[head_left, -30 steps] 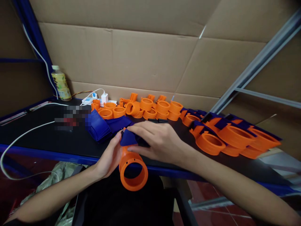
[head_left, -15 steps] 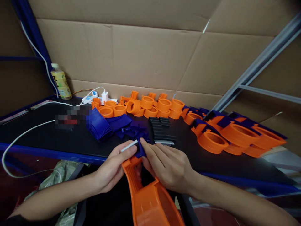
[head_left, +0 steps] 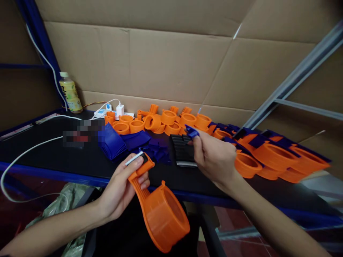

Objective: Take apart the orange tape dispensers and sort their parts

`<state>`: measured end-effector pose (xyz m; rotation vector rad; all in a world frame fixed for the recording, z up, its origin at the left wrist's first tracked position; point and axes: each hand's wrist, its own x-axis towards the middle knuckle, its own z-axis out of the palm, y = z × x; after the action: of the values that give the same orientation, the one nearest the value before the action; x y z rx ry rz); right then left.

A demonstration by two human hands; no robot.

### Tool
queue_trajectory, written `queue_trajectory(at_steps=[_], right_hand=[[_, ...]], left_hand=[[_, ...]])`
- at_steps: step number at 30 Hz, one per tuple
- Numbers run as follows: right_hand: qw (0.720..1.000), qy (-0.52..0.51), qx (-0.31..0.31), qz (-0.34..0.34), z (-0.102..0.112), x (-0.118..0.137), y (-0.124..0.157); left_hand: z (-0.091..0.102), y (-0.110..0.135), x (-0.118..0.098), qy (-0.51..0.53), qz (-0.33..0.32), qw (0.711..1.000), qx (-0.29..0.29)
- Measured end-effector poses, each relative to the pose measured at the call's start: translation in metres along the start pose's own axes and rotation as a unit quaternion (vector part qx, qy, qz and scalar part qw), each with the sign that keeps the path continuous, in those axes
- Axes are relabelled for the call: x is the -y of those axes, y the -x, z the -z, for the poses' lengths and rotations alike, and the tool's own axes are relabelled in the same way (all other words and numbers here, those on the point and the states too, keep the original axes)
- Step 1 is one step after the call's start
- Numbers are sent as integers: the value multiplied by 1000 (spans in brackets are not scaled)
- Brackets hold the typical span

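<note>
My left hand is closed round the arm of an orange tape dispenser, whose wide ring hangs down to the right. My thumb presses on a black piece with a white serrated strip at its top end. Raised over the table, my right hand pinches a small blue plastic part. Below and beside it lies a stack of black strips, partly covered by the hand. Small blue parts are heaped just beyond my left hand.
Orange dispenser bodies stand in piles along the back. Several dispensers with blue pieces are stacked at right. Blue sheets, a power strip, a white cable and a bottle occupy the left.
My right hand has left the dispenser and moved right and up with the blue part. My left hand has shifted left with the dispenser, and its ring has swung up into fuller view.
</note>
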<state>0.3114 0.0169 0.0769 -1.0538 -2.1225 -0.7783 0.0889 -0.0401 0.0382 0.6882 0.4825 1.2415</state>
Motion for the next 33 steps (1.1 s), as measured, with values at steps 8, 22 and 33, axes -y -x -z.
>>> queue_trajectory(at_steps=[8, 22, 33], right_hand=[[969, 30, 228, 87, -38, 6, -42], [865, -374, 321, 97, 22, 15, -53], [902, -305, 301, -60, 29, -59, 4]], left_hand=[[4, -10, -1, -63, 72, 994, 50], [13, -14, -1, -263, 54, 959, 87], [13, -21, -9, -194, 71, 978, 41]])
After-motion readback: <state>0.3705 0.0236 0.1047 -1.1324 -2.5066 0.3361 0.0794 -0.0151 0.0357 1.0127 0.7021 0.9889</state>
